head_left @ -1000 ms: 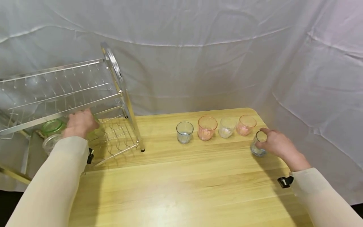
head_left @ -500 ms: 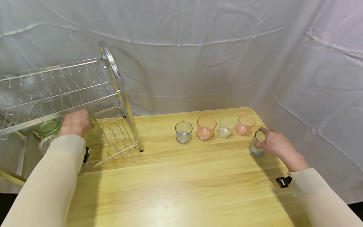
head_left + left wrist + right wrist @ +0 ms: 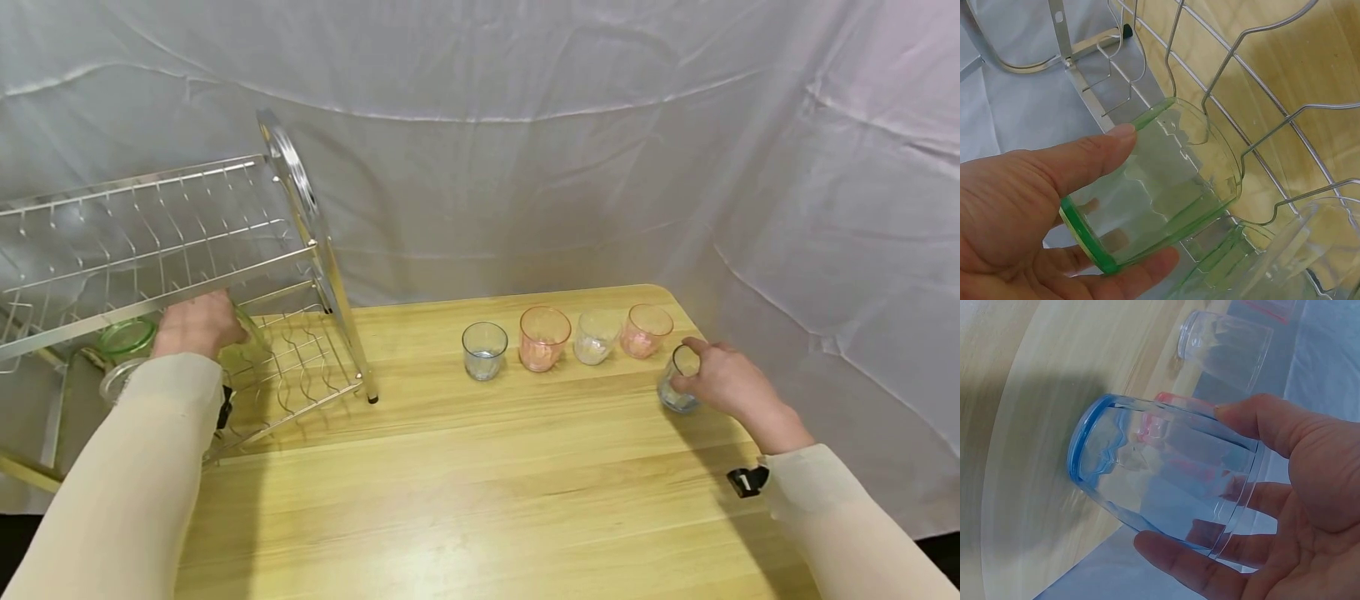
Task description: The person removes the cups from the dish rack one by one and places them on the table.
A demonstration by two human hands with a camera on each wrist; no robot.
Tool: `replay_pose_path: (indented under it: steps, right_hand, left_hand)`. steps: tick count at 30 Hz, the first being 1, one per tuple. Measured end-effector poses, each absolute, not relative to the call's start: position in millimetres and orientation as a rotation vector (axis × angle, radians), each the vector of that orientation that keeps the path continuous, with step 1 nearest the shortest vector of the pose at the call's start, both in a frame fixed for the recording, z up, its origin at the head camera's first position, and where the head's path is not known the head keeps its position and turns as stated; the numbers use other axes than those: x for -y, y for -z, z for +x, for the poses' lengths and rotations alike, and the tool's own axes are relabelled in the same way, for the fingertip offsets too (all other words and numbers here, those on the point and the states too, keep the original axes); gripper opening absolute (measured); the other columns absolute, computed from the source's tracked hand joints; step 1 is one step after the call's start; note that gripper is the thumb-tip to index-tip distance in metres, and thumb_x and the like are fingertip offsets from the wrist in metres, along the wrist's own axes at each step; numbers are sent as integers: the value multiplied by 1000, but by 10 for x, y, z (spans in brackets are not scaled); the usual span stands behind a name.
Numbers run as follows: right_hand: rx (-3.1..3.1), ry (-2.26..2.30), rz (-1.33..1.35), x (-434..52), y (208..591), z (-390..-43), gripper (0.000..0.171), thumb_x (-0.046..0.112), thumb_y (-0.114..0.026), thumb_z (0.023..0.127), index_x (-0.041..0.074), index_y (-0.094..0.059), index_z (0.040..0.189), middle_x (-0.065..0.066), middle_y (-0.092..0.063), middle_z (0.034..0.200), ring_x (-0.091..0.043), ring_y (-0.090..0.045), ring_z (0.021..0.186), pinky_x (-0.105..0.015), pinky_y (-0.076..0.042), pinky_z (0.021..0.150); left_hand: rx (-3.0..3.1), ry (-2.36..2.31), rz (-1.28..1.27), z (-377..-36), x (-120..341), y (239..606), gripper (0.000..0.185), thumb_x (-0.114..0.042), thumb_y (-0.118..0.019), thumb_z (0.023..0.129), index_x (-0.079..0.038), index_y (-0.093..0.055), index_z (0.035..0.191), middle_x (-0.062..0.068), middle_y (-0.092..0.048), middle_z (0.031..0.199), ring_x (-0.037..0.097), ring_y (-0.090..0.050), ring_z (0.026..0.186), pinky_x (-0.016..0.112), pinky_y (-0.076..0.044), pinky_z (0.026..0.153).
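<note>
Currently both hands are occupied, each wrapped round one tumbler. Left hand [image 3: 197,323] sits at about 9 o'clock on the bench [image 3: 480,500], inside the lower tier of the wire dish rack [image 3: 172,258]; thumb and fingers are curled round a green glass [image 3: 1160,181]. Right hand [image 3: 720,379] is at about 3 o'clock, near the bench edge, fingers and thumb clasped round a blue glass [image 3: 1166,475].

Handling, as judged: both are thin-walled glass, rigid, light, smooth and likely slippery, and breakable if knocked against the wires or the bench. The faceted walls give some purchase. Best hold is around the mid-wall, thumb opposite the fingers, which is how each is held now; the rim should be spared any pinch.

Orientation: the green glass lies tilted, long axis running from the thick base at the palm side toward the mouth, which points away from the hand into the rack wires and appears to touch one. Another green glass [image 3: 127,335] and a clear one [image 3: 120,375] sit just beside it in the rack. The blue glass leans, base down toward the bench and rim up at the palm; whether the base touches the wood cannot be told.

A row of four glasses [image 3: 562,337] stands upright at 1 o'clock.
</note>
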State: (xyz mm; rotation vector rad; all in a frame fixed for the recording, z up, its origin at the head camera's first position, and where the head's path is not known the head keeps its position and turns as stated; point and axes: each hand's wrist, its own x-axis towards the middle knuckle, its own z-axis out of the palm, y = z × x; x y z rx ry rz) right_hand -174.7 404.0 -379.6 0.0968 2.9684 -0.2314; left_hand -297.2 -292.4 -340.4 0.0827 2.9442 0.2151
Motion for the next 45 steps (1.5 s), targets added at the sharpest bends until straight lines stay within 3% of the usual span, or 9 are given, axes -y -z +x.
replay_pose_path:
  steps: [7,14,18,21,24,30,32,37,45]
  right_hand:
    - [-2979,229,91,-4030,3802,-1744,83,38,-67,93,-13,-39,153,-50,-49,137,-65,-48,126,-73,-48,96]
    - [-2978,232,90,-4032,3790,-1750,84,38,-67,93,-13,-39,153,-50,-49,137,-65,-48,126,-74,-47,97]
    - [-2984,238,78,-4044,3801,-1754,83,38,-67,93,-12,-39,153,-48,-51,137,-64,-47,128,-73,-47,97]
    - [-2984,239,75,-4046,3807,-1750,83,38,-67,93,-12,-40,153,-47,-52,137,-63,-46,129,-73,-47,97]
    - [-2978,241,81,-4038,3806,-1745,84,39,-68,92,-12,-39,153,-46,-52,138,-63,-45,130,-74,-47,97]
    - [-2974,245,84,-4049,3806,-1751,85,38,-68,92,-12,-38,154,-47,-52,138,-63,-45,130,-74,-47,98]
    - [-2974,245,79,-4054,3808,-1752,85,38,-68,92,-13,-38,154,-46,-54,136,-64,-44,131,-74,-46,99]
    - [-2987,241,70,-4061,3822,-1765,85,38,-68,92,-13,-38,153,-44,-58,133,-63,-45,131,-74,-45,100]
    - [-2986,235,64,-4077,3827,-1767,85,39,-69,93,-13,-39,153,-43,-60,131,-64,-44,131,-75,-45,101]
  left_hand:
    - [-2972,-217,36,-2908,2888,3386,47,-23,-76,88,17,-60,107,44,-63,110,61,-63,96,68,-55,81]
    - [-3031,-228,56,-2820,2777,3344,29,-17,-71,84,9,-62,94,34,-65,92,47,-63,79,55,-55,64]
    - [-3007,-305,28,-2744,2698,3319,44,-16,-73,83,8,-56,115,40,-62,106,52,-62,87,60,-53,71]
    - [-2944,-383,-7,-2673,2647,3297,65,-18,-74,85,9,-42,136,47,-50,120,63,-55,98,69,-49,80]
    - [-2898,-430,-30,-2595,2605,3270,79,-20,-75,87,7,-32,146,52,-35,131,71,-46,104,80,-45,84]
    - [-2903,-427,24,-2447,2514,3207,67,-23,-74,88,6,-36,135,60,-18,139,75,-48,99,84,-46,76]
    - [-2917,-404,54,-2423,2487,3192,66,-25,-75,88,6,-37,133,58,-26,131,72,-53,92,78,-50,72]
    - [-2896,-344,45,-2386,2420,3130,82,-33,-76,89,6,-31,145,61,-20,135,73,-54,91,77,-51,76]
    - [-2843,-311,44,-2277,2345,3002,87,-40,-76,91,4,-29,150,61,-17,140,73,-54,97,73,-53,73]
